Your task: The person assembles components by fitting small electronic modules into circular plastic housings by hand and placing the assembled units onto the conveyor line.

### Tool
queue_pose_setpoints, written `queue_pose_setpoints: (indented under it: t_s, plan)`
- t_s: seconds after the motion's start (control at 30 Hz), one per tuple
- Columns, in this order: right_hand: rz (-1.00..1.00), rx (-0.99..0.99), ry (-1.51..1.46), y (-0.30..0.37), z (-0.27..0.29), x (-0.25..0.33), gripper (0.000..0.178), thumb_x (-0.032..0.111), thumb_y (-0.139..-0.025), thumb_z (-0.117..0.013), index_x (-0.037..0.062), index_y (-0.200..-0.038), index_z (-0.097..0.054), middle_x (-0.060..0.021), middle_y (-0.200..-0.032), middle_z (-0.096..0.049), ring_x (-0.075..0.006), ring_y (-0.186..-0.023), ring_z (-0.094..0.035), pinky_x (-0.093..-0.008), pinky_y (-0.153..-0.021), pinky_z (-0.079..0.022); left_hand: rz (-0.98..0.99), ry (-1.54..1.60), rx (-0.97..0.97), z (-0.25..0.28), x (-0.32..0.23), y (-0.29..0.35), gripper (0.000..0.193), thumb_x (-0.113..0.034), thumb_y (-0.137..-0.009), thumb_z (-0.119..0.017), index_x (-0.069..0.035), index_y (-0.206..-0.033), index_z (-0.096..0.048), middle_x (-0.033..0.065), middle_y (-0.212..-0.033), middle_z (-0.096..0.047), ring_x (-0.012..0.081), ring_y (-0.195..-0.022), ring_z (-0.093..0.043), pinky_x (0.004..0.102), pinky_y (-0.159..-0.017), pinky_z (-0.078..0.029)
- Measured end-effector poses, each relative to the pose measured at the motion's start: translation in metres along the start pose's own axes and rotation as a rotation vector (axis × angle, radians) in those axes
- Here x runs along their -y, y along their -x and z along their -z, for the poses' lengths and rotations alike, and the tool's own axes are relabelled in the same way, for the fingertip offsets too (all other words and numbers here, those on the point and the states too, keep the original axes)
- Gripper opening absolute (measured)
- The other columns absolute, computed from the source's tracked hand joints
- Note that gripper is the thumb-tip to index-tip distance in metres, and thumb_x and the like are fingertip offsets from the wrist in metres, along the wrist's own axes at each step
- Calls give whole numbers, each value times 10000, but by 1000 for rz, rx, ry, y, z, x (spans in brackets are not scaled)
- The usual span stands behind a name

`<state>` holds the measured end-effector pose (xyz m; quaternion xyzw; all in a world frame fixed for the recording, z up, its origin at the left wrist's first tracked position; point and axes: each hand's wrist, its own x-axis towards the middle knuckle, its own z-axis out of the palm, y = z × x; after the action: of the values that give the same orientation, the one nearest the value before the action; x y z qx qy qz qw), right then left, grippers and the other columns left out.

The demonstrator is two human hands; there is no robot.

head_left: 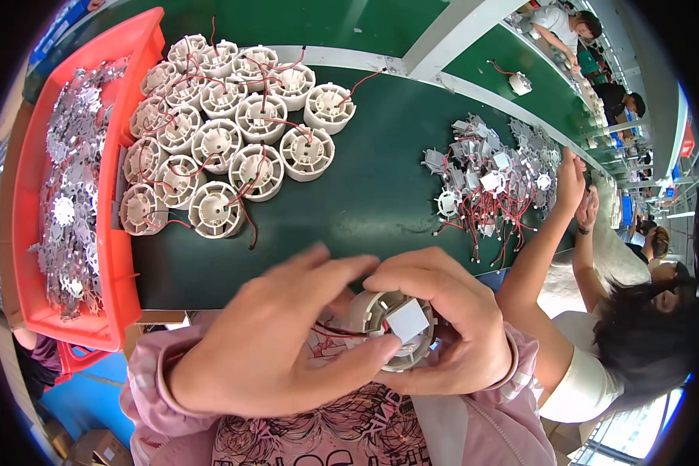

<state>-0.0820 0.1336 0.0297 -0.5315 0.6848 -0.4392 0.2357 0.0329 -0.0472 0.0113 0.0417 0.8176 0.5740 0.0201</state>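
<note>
Over the table's near edge, my right hand [454, 318] is wrapped round a white round plastic housing [363, 311]. A white square pad [408, 321] shows in the housing's opening, and red and black wires come out on the left side. My left hand [279, 334] is beside it, fingers stretched out and somewhat blurred. Its thumb reaches across the front of the housing, with the tip at the pad's lower edge; I cannot tell whether it presses there. The far side of the housing is hidden by my right fingers.
Several white wired housings [217, 146] stand on the green table [349, 210]. Left of them, a red bin [124, 256] holds thin metal plates [70, 194]. At the right lies a pile of metal plates with wires [489, 179]. A co-worker's arm [540, 241] reaches toward it.
</note>
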Motion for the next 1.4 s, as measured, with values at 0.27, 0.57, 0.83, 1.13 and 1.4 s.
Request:
queue_pose_setpoints:
  t_s: [0.27, 0.57, 0.83, 1.13, 1.4]
  plan:
    - [-319, -117, -713, 0, -8, 4, 803, 213, -715, -743, -34, -1378, -362, -236, -1347, -401, -286, -1053, -591, -325, -735, -523, 350, 829, 108, -3, -8, -1, 593, -382, -877, -543, 30, -1284, -413, 79, -1074, -582, 85, -864, -559, 210, -631, -444]
    - [-638, 71, -1278, -8, -6, 7, 801, 152, -759, -606, -47, -1428, -214, -289, -1357, -391, -354, -802, -678, -269, -362, -521, 330, 1033, 85, -8, -12, 2, 583, -384, -882, -529, 24, -1281, -409, 85, -1070, -585, 91, -871, -556, 211, -633, -444]
    - [-625, 95, -1191, -10, -8, 2, 744, 114, -734, -660, -53, -1383, -337, -246, -1216, -514, -290, -729, -675, -252, -432, -516, 144, 923, -91, -24, 5, 11, 425, -197, -971, -439, 52, -1303, -349, 107, -987, -596, 159, -718, -600, 264, -597, -471]
    - [36, -38, 166, -50, 13, 12, 601, 55, -591, -805, 7, -1151, -592, -163, -1069, -587, -161, -831, -628, -191, -524, -454, -69, 574, -462, -34, 40, -3, 530, -122, -901, -551, 44, -1348, -321, 97, -834, -614, 133, -599, -567, 261, -544, -453]
    - [-62, -381, 516, -227, 79, -76, 469, 189, -713, -730, -17, -1107, -582, -106, -746, -630, -144, -561, -612, -273, -472, -495, -141, 113, -545, -41, 89, -13, 398, -80, -898, -550, 12, -1272, -449, 91, -708, -599, 121, -560, -567, 247, -489, -425]
